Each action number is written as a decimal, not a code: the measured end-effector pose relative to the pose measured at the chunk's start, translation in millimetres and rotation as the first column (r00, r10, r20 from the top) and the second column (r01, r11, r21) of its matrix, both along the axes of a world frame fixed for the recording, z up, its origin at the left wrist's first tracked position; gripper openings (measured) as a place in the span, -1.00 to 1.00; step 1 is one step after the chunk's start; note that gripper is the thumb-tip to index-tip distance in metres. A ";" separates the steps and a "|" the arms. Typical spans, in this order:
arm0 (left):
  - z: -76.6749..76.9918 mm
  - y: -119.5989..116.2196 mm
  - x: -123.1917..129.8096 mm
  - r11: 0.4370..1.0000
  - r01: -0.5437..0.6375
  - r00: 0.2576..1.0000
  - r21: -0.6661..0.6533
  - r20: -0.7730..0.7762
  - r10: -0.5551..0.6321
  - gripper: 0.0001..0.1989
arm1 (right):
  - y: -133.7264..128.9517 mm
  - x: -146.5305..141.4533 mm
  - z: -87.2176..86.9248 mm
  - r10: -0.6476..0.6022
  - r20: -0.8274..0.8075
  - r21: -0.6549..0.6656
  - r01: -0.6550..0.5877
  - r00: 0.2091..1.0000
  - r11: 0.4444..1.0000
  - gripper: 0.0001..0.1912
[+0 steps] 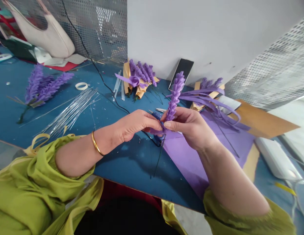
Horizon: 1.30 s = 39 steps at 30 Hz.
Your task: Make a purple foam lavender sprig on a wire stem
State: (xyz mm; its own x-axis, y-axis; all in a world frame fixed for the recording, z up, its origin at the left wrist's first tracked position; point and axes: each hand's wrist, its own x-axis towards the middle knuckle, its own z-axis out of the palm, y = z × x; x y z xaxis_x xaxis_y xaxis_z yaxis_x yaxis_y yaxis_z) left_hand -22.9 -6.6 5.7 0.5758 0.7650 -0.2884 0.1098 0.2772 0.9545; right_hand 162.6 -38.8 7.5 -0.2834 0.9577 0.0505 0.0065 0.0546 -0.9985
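Observation:
A purple lavender-like flower stands upright between my hands, its thin dark stem slanting down toward the table edge. My right hand is closed, thumb and fingers pinching the flower's base. From the left, my left hand meets it there, its fingers pressed together on the lower end of the flower. Just behind the fingertips lies a blue-handled tool, partly hidden. Purple sheet material lies under and beside my right hand, with long purple strips behind it.
Silver wires, a white tape ring and purple flowers lie at the left. Wrapped flowers and a phone are at the back. Brown paper and a white device are at the right. A black cable crosses the table.

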 end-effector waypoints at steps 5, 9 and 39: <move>-2.9 0.3 1.2 0.999 -0.036 0.999 -0.014 0.016 0.036 -0.98 | -2.8 -7.6 -2.1 -0.154 0.116 0.068 0.146 0.981 0.987 -0.71; -5.7 1.2 0.5 1.000 -0.017 0.999 -0.008 0.048 0.018 -0.94 | -2.3 -10.9 -6.8 -0.231 0.146 0.097 0.219 0.962 0.971 -0.67; -9.0 2.6 0.5 1.000 0.001 1.000 -0.015 0.026 0.000 -0.92 | 14.2 10.3 -12.7 0.135 -0.196 -0.117 -0.159 0.971 0.980 -0.61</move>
State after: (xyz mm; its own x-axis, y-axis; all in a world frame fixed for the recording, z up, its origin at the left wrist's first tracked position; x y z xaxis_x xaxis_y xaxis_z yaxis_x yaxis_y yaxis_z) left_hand -22.5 -4.1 -3.2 0.5836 0.7603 -0.2852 0.0853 0.2918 0.9527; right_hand 173.0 -24.6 -5.2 -0.4190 0.9080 -0.0069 -0.1784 -0.0898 -0.9799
